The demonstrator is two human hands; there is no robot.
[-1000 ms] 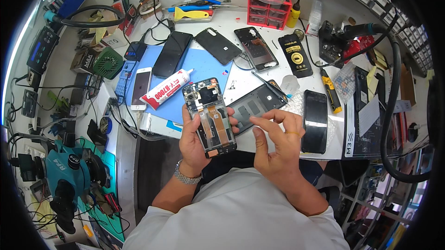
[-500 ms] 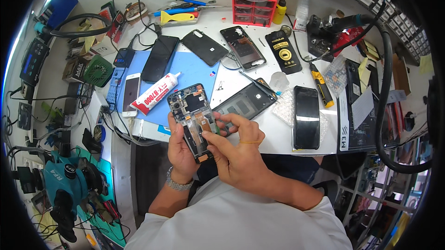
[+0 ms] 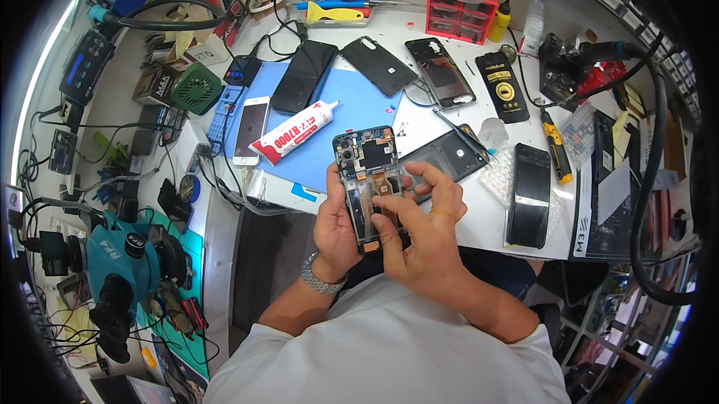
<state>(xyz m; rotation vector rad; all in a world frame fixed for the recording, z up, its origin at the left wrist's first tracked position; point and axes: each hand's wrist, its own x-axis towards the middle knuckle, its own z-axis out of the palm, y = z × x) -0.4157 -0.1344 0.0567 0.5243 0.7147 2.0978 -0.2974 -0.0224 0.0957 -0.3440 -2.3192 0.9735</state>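
Note:
An opened smartphone (image 3: pixel 382 155), its circuit board, camera and copper-coloured flex cables bare, is held upright above the front edge of the bench. My left hand (image 3: pixel 337 226) is closed around its left side and lower back. My right hand (image 3: pixel 431 233) bends over the lower right part, index fingertip and thumb close together on the flex cables and the other fingers near the right edge. Whether anything small lies between those fingertips is hidden. Just behind are a dark phone housing (image 3: pixel 442 155) with a thin screwdriver (image 3: pixel 460 131) across it, and a white and red glue tube (image 3: pixel 296 134).
Phones and back covers (image 3: pixel 378 65) lie across the bench, around a blue mat (image 3: pixel 358 101). On the right are a black phone (image 3: pixel 529 194) and a yellow cutter (image 3: pixel 556 146). A teal microscope (image 3: pixel 123 254) stands at left; a thick black hose (image 3: pixel 636 202) arches at right.
The view has shifted, so the bench sits further right in the picture. The phone stays between both hands and looks more upright; my right index finger and thumb remain on its lower part.

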